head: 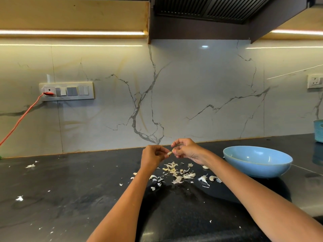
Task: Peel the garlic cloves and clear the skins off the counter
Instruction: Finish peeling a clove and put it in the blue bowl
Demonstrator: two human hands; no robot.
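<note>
So from the head cam, you've got both arms stretched out over the dark, glossy stone counter, hands meeting up in the air just above it, around the middle of the frame. Your left hand is curled around a small pale garlic clove, pinching it at the fingertips so only the tip pokes out on the right. Your right hand is right up against it, thumb and forefinger pinched at that exposed end of the clove; can't tell whether it's got skin or the clove itself. The two hands are basically touching at the clove.

Right below your hands, a loose scatter of papery white and yellowish garlic skins is spread on the counter. A few whole-looking pale cloves sit at the right edge of that mess, one near your right wrist and another a bit nearer to you. Stray white flakes are dotted way off on the left side too.

To the right of the skins there's a wide, shallow light-blue bowl, tipped a little toward you. At the far right edge, a ribbed teal basket is half cut off. On the white marble-veined backsplash, a grey switch panel sits far left with a red plug and cord hanging down to the left.
</note>
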